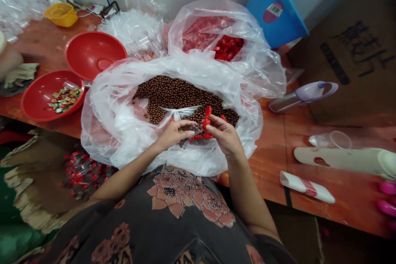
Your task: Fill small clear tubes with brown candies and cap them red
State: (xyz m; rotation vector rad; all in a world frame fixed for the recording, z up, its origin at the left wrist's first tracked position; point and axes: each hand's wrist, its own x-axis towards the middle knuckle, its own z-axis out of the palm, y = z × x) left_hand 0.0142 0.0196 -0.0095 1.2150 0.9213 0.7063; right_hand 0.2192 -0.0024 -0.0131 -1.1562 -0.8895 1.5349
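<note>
My left hand (174,134) pinches a small clear plastic container (195,128) above the near side of an opened plastic bag (130,140). Small round brown balls (173,93) fill the bag. In my right hand (227,137) is a red plastic cap (207,117), held between thumb and fingers close to the container. More red caps (201,136) lie just beneath my hands. Whether the container has balls in it is hard to make out.
Behind stands a clear bag of red pieces (229,47). Red bowls (95,51) are on the left, one holding wrapped bits (63,99). A steel bottle (287,99) and a cardboard box (349,57) are at right. Filled red-capped containers (86,173) lie below left.
</note>
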